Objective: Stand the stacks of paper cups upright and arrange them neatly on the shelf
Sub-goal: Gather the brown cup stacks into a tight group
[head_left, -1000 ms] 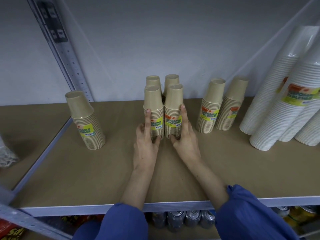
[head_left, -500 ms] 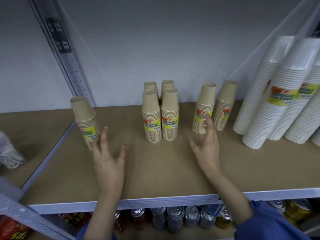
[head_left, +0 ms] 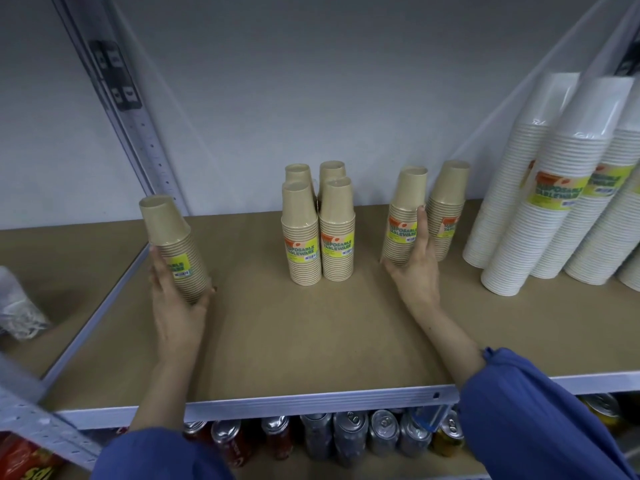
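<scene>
Nearest, two blue sleeves reach in over the metal front edge of the shelf. Below the wrists a row of drink cans sits on the lower level. The sleeves hide part of the row, so the cans cannot be counted with certainty. A red packet shows in the corner under the left forearm.

On the board, the left hand grasps the leaning stack of brown paper cups, with fingers round its left side and the thumb curled at its lower right. The stack tips leftward at the top, and the palm covers its base, so I cannot tell whether it touches the board.

The right hand is unclenched. Its straight fingers lie up the right flank of the near paired stack, in the gap before the far paired stack. The thumb spreads to the left foot of the near stack. That neighbour stands just beside the fingers and crowds them.

Between the two hands stands the block of four, upright brown stacks set two by two and touching, with labels facing out. That makes seven brown stacks in all.

Right of the right hand, taller white cup stacks lean together. At least four show, and the frame edge cuts off the rest.

Left of the left hand, beyond a grey rail, a clear crumpled wrapper lies on the next board. Behind that hand rises a perforated upright, and farthest back is the pale wall.
</scene>
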The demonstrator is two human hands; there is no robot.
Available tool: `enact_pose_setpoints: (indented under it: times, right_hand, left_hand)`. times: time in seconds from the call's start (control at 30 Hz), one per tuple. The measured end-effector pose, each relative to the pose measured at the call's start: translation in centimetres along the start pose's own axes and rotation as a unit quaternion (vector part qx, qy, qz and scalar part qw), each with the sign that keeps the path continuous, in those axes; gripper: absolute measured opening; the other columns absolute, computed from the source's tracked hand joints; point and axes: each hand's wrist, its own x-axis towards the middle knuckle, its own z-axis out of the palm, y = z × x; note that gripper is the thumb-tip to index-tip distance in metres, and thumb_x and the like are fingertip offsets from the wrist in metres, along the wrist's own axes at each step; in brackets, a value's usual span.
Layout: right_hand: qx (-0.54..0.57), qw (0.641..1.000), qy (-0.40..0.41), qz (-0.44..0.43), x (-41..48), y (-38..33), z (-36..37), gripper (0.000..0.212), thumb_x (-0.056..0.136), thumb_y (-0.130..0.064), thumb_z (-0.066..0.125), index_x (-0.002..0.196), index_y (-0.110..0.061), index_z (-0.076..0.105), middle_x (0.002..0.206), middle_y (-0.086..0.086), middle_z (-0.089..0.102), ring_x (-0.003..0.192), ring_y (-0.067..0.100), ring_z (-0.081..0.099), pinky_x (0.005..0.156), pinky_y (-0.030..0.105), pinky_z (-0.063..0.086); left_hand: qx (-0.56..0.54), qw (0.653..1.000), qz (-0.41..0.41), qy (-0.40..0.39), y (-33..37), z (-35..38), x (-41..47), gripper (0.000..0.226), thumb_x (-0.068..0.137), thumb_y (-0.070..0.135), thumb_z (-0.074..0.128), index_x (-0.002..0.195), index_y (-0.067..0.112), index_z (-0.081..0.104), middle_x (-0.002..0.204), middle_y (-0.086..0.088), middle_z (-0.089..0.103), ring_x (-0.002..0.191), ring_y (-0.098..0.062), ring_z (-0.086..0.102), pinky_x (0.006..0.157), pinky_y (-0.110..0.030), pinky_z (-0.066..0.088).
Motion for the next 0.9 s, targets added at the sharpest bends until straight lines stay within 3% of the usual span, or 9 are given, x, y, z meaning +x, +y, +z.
enact_pose_setpoints:
  times: [0.43,0.6,0.9]
  right_hand:
    - [-0.011,1.0,0.009,-0.01,0.67,0.42,0.42,0.094,0.076,-0.004,0.067,0.144,-0.024,0.006,0.141,0.016,0.037,0.121,0.033,0.046,0.093,0.048,0.044]
    - [0.0,1.0,0.01,0.001,0.7,0.43,0.37,0.091,0.077,-0.001,0.064,0.145,-0.025,0.008,0.138,0.016,0.04,0.117,0.034,0.049,0.092,0.049,0.044]
    - [0.023,1.0,0.018,0.007,0.59,0.35,0.38,0.092,0.075,0.001,0.065,0.144,-0.026,0.011,0.14,0.015,0.038,0.127,0.032,0.04,0.099,0.047,0.038]
  left_hand:
    - [0.014,1.0,0.005,-0.003,0.09,0.17,0.43,0.092,0.082,-0.001,0.058,0.143,0.028,-0.006,0.131,-0.029,0.043,0.114,-0.046,0.047,0.095,-0.049,0.038]
    - [0.025,1.0,0.017,-0.007,-0.11,0.39,0.86,0.093,0.081,0.0,0.06,0.143,0.028,-0.003,0.129,-0.031,0.041,0.112,-0.046,0.047,0.095,-0.049,0.037]
    - [0.026,0.999,0.023,0.004,-0.04,0.51,0.8,0.092,0.08,0.003,0.063,0.143,0.031,0.001,0.125,-0.03,0.042,0.108,-0.045,0.051,0.094,-0.049,0.04]
